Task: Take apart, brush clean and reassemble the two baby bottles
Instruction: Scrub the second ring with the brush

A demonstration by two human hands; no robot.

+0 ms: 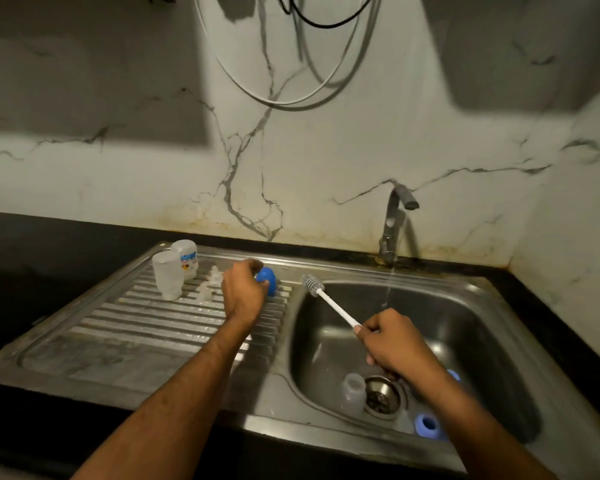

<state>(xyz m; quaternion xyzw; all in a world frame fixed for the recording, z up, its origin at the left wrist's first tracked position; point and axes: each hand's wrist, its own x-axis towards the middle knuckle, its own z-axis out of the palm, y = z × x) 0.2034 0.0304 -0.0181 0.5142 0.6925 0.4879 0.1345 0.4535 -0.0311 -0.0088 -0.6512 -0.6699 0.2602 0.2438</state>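
Two clear bottle bodies (168,275) stand upside down at the back left of the ribbed drainboard (146,320), the rear one (187,256) printed. Two clear teats (210,284) lie beside them. My left hand (244,292) is closed on a blue cap (269,279) resting on the drainboard's right part. My right hand (394,344) grips the white handle of a bottle brush (326,299), bristles pointing up-left over the basin rim. In the sink basin (465,327) lie a clear cap (353,393) near the drain and a blue ring (428,425); another blue piece (453,375) peeks behind my right wrist.
The tap (394,223) at the back of the sink runs a thin stream of water into the basin. A dark countertop (49,244) surrounds the steel sink. Cables (291,84) hang on the marble wall above.
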